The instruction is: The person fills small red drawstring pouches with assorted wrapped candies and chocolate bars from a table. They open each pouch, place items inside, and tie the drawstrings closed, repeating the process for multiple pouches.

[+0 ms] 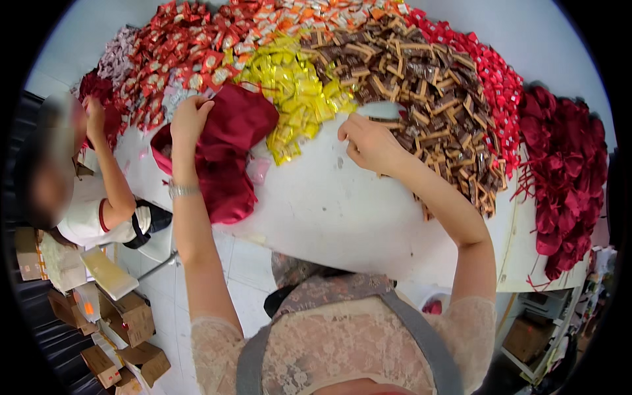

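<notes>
A dark red satin drawstring bag (234, 141) is held up over the white table by my left hand (189, 128), whose fingers close on its edge at the left. My right hand (374, 143) is above the table with its fingers curled together, beside the pile of brown and tan wrapped packets (447, 105). Anything inside those fingers is hidden. Just left of that hand spreads a heap of yellow wrapped packets (289, 92), which reaches up to the bag. One small pink packet (259, 171) lies against the bag's right side.
Red packets (191, 46) are heaped at the far left, orange and white ones (289, 23) behind. Bright red packets (503, 85) line the far right. Several dark red bags (566, 171) are piled at the table's right end. Another person (85, 191) works at left; cardboard boxes (128, 319) stand below.
</notes>
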Demonstrator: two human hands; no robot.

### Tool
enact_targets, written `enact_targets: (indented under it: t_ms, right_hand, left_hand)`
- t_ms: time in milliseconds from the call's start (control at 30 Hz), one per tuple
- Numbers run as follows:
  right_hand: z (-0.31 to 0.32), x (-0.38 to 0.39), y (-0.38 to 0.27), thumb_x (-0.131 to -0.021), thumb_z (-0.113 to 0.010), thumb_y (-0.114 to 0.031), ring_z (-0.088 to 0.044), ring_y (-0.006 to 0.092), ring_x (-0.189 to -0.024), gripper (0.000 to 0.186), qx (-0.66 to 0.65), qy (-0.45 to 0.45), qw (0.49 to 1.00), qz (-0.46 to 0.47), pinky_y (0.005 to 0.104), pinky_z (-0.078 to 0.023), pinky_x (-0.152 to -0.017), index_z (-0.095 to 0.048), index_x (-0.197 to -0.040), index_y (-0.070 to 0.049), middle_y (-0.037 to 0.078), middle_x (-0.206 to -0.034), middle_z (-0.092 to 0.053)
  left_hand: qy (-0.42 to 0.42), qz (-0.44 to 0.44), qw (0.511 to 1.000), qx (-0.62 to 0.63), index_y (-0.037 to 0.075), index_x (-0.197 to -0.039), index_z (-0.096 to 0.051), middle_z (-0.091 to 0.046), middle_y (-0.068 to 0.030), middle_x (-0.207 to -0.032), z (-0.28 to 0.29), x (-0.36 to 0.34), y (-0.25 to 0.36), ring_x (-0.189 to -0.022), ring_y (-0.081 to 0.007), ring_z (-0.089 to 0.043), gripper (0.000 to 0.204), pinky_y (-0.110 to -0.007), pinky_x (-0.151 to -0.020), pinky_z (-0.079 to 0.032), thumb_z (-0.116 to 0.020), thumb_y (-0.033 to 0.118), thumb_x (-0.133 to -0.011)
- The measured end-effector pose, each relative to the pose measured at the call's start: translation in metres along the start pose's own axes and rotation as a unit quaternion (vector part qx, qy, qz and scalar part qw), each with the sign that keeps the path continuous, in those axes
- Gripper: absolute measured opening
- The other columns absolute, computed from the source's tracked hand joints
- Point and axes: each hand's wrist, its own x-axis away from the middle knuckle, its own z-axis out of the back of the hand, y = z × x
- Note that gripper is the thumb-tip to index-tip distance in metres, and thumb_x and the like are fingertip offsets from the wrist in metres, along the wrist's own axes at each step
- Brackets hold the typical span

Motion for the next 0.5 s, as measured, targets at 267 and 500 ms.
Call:
enact_targets:
  t_ms: [267,500]
  right_hand:
    - [-0.033,-0.063,0.022,-0.073,-0.061,-0.029,-0.062,0.0349,-0.079,0.029,0.053,-0.026,0.956,-0.287,0.0421,-0.05,-0.068,-0.061,-0.083,-0.002,0.017,-0.083,-0.063]
    - [0.057,-0.097,0.06,-0.081,-0.061,-0.028,-0.055,0.01,-0.057,0.026,-0.306,0.166,0.87,-0.348,0.0282,-0.046,-0.054,-0.063,-0.088,-0.003,0.006,-0.075,-0.064]
  left_hand:
    - [0.167,-0.19,0.963,0.092,0.003,-0.081,-0.057,-0.061,-0.0116,-0.097,0.03,0.106,0.187,-0.085,-0.0283,-0.06,0.011,-0.035,-0.072,-0.048,-0.066,0.003,-0.074]
    - [-0.18,-0.231,0.926,0.239,0.006,-0.105,-0.062,-0.06,-0.01,-0.104,-0.006,0.186,0.169,-0.094,-0.0274,-0.057,0.029,-0.036,-0.079,-0.047,-0.061,0.003,-0.076]
